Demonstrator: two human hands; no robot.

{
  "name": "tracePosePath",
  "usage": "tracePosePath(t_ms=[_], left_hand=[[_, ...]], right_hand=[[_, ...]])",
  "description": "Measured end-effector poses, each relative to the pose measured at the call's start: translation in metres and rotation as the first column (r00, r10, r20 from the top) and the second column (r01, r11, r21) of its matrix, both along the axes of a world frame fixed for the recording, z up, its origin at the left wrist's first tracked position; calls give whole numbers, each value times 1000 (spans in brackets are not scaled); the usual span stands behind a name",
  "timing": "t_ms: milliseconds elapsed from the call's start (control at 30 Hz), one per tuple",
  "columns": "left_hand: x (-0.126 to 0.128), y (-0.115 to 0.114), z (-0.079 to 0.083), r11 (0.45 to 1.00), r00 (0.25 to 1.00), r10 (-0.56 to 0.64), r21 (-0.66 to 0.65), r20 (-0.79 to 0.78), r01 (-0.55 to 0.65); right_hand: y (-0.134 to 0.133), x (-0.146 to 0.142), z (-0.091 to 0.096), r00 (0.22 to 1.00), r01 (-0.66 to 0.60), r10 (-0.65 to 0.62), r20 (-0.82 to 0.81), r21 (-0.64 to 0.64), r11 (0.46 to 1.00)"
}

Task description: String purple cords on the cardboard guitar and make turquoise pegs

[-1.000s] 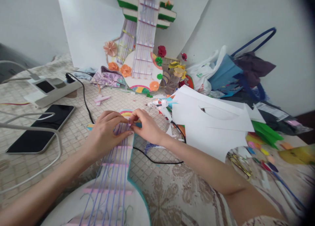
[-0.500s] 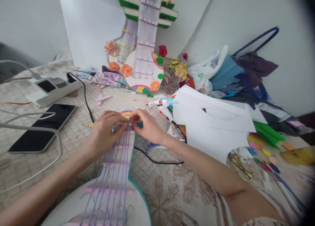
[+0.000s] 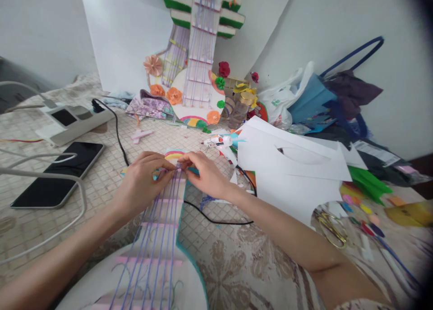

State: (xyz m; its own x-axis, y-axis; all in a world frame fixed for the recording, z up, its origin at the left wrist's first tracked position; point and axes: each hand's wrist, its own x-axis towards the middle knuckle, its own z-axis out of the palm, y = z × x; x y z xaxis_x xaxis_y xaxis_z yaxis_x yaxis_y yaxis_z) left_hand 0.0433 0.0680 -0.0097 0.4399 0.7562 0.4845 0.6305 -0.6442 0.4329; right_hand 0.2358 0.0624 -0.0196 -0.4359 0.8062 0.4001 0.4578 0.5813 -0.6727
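Observation:
A handmade white paper guitar with a teal edge lies in front of me, its neck pointing away. Purple strings run along it over pink strips. At the top of the neck, my left hand pinches thumb and forefinger together on a string end. Close against it, my right hand also has its thumb and forefinger pinched at the same spot. The fingertips hide most of the string there. Beyond them shows the rainbow-coloured head of the guitar.
A white glue gun lies beyond my right hand, its black cord looping beside the neck. White paper sheets and gold scissors are on the right. A phone and power strip sit left. Another decorated guitar stands behind.
My right hand has shifted very slightly at the top of the neck, its fingers still pinched. My left hand is almost unmoved.

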Motion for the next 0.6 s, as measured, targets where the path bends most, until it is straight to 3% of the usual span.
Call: tracePosePath(t_ms=[267,467,600], left_hand=[[-2,-1,-1,999,1000,28,22,-1,-28],[3,-3,-2,983,985,165,-88,54,-160],[5,-3,0,982,988,150,-118,36,-144]], right_hand=[[-1,-1,0,1000,-7,6,-22,-29,1000],[-3,-1,2,1000,14,-14,7,-2,1000],[-3,-1,0,998,31,-34,56,58,998]])
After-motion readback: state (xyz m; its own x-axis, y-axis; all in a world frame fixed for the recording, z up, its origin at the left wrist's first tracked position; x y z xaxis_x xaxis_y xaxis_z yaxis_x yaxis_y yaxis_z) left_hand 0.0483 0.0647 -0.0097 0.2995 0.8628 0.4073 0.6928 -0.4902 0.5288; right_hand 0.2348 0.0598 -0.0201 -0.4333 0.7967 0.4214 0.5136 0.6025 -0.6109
